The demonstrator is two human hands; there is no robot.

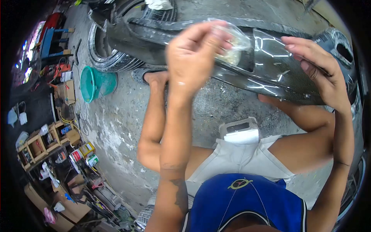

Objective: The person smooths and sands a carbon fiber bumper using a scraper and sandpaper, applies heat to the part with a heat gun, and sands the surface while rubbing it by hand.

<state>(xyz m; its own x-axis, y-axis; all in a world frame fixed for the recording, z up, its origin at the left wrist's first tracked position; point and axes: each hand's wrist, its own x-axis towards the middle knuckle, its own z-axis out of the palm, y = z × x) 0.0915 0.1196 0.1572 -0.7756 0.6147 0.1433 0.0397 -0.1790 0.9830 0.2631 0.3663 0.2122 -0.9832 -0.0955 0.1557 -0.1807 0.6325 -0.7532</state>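
A cluttered workshop, shown by stacked tires (110, 58), a stained concrete floor (127, 112), paint cans (92, 160) and glossy vehicle panels (276, 63).

Grey concrete floor (127, 162), scuffed, blotched with white; green plastic bucket (110, 83), tipped on its side; ribbed rubber tire (101, 62), lying flat beyond the bucket; second tire (173, 12) at the top, white crumpled material (159, 4) upon it; wooden compartmented rack (38, 146) along the left, low, filled with small items; yellow can (87, 148) and green-and-white can (92, 160), near the rack; cardboard (70, 92), further up; thin cable (82, 118), loose on the concrete; bright, purple-tinged light (29, 58) at the left edge, dark surroundings.
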